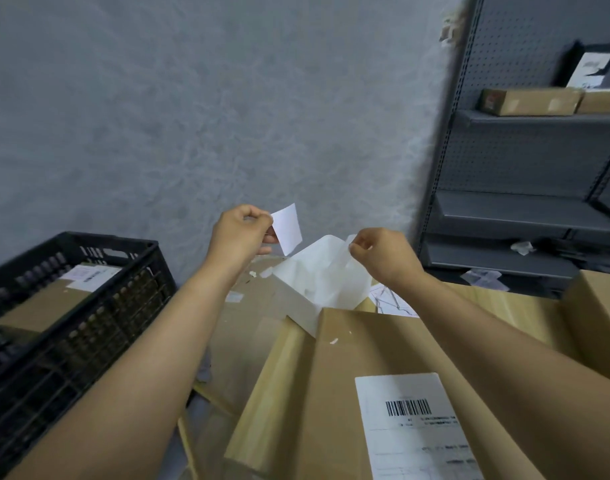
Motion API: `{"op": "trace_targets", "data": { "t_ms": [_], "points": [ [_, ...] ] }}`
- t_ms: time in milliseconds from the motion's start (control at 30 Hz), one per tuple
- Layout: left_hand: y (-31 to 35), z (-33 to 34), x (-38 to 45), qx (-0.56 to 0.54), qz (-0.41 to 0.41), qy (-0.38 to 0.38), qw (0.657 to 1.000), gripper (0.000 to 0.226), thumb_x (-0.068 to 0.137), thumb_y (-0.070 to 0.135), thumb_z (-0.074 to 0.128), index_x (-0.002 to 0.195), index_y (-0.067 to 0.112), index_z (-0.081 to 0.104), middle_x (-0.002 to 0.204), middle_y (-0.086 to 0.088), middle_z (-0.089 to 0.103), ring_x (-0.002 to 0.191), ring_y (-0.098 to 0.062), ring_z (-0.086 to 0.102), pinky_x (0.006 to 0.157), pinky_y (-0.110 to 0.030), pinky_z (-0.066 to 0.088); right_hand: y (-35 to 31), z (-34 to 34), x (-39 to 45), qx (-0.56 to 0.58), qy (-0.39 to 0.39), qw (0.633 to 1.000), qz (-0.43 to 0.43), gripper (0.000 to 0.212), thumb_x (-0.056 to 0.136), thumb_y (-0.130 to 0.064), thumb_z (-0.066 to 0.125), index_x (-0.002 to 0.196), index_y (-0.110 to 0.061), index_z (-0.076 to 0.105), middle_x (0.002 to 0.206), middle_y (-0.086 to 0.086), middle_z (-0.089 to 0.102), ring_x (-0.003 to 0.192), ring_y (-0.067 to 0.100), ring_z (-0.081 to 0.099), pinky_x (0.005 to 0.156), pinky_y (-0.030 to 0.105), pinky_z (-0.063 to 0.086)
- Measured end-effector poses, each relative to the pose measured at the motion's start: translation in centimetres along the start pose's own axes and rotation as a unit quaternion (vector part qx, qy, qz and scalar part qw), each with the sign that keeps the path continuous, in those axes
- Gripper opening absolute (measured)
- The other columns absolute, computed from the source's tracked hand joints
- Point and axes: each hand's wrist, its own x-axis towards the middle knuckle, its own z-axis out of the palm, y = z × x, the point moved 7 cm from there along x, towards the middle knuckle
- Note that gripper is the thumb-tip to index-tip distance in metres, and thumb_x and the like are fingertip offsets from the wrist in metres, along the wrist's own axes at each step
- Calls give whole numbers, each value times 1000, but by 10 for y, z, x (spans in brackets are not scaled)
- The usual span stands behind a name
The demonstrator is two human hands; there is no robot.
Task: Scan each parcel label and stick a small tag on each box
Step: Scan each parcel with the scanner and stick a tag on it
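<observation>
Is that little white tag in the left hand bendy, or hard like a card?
Probably bendy. The small white tag looks paper-thin, and the left hand pinches only its edge while the rest stands out with a slight curl. It likely weighs almost nothing, and could flutter or stick to fingers.

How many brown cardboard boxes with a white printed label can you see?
3: one brown cardboard box in front with a barcode label, one inside the black plastic crate, one on the grey shelf. Others may be hidden.

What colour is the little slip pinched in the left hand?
Plain white, with no print visible on the small tag, pinched by the left hand; the head view shows it.
</observation>
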Motion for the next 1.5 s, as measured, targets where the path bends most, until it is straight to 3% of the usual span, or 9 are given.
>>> {"op": "trace_targets", "data": {
  "t_ms": [167,400,767,900,1033,1133,1200,1333,1500],
  "points": [
    [0,-8,-8,3,-5,4,1000,10,88,13,55,81,16,62,79,-7,73,70,-14,72,59,-28,57,-11,12,3,12,-31,999,-29,19,88,-24,56,91,-10,68,95,6,70,94,26,62,81,38,53],
    [-1,-18,-18,16,-4,9,1000,13,89,13,55,79,16,62,77,-4,71,63,-8,71,60,-27,59,-17,19,9,14,-12,1000,-13,21,78,-27,71,71,-21,53,78,1,63,76,23,59,69,36,51],
    [-5,-25,-23,13,-13,3,1000,12,90,13,55,82,16,63,82,-6,72,72,-14,71,68,-31,60,-10,28,11,60,-63,996,-31,21,87,-20,65,106,-12,66,103,2,68,95,19,61,72,23,43],
    [6,-7,-25,5,-5,-56,998,10,92,14,56,87,13,64,83,-5,71,69,-9,71,64,-27,60,-16,22,5,170,-83,981,-31,21,90,-27,61,101,-10,67,99,9,70,93,23,65,81,38,52],
    [22,30,-34,-26,-17,-179,983,11,94,14,56,86,15,63,89,-7,71,77,-14,73,63,-29,59,-21,0,-5,242,-98,965,-29,38,91,-38,61,124,-20,58,114,1,63,103,18,61,90,35,49],
    [33,54,-45,-48,-16,-243,969,13,96,13,54,84,15,60,83,-4,71,76,-16,72,67,-32,61,-12,-16,-17,288,-125,949,-1,35,96,-44,48,120,-20,57,121,6,62,110,25,60,95,39,50],
    [38,65,-53,-39,11,-271,962,10,96,15,56,87,15,58,83,-3,72,78,-17,72,69,-32,61,0,-28,-27,326,-134,935,25,40,97,-47,45,114,-15,62,111,7,64,101,25,63,92,36,53],
    [48,73,-63,24,85,-239,967,9,93,14,60,85,18,63,74,-2,64,62,-12,61,55,-24,52,17,-55,-44,341,-134,930,8,29,93,-39,58,73,-17,58,67,0,40,60,12,40,54,17,41],
    [52,84,-82,21,87,-252,964,5,92,17,62,89,15,66,70,-4,71,57,-14,64,48,-22,48,38,-70,-64,386,-153,910,5,16,91,-28,63,77,-19,62,62,-4,51,53,10,45,61,23,40]
  ]
}}
